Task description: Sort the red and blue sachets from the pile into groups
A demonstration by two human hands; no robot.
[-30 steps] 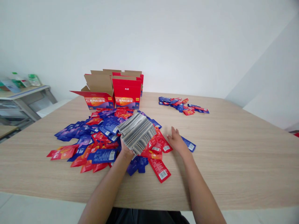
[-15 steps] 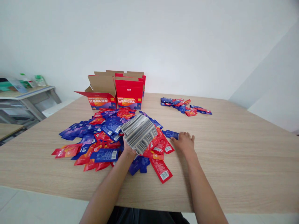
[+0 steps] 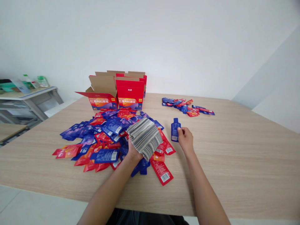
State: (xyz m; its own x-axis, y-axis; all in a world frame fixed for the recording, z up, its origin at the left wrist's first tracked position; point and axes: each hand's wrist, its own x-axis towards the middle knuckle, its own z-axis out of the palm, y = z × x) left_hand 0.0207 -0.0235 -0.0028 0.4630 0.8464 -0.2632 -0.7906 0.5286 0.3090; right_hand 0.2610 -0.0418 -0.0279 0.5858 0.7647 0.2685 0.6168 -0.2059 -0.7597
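Both hands of the person are occupied: the left hand (image 3: 134,150) holds a striped bundle (image 3: 145,137) over the right part of the sachet pile (image 3: 106,155), its fingers mostly hidden, while the right hand (image 3: 187,139) pinches a blue sachet (image 3: 175,130) by its right edge, just beside the pile. For good handling, a light pinch near the edge should avoid bending the sachet, and a steady left palm should prevent the bundle from slipping.
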